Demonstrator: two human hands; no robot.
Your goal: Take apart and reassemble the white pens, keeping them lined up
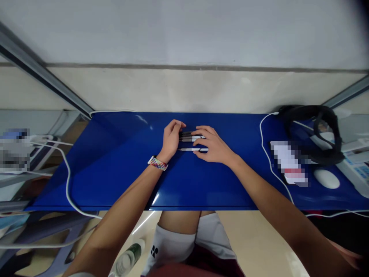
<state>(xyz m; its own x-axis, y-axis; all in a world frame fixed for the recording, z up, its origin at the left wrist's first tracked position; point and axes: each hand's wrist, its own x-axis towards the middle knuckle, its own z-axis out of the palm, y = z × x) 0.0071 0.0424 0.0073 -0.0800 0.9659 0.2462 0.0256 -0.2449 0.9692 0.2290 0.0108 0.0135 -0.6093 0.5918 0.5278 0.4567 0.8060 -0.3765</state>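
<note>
Several black and white pens [190,137] lie side by side on the blue table [121,169], near its far middle. My left hand [170,139] rests upright against the pens' left ends, fingers curled over them. From the right, my right hand [213,146] lies flat on the pens, with its fingers spread over them. One white pen [188,149] lies nearest to me, its right part under my right fingers. A coloured band sits on my left wrist [157,163].
A black headset with straps [314,130] and a white mouse [326,178] sit at the table's right end. White cables [269,161] run along both sides. A bottle [128,258] stands below by my knee. A wall rises right behind the table.
</note>
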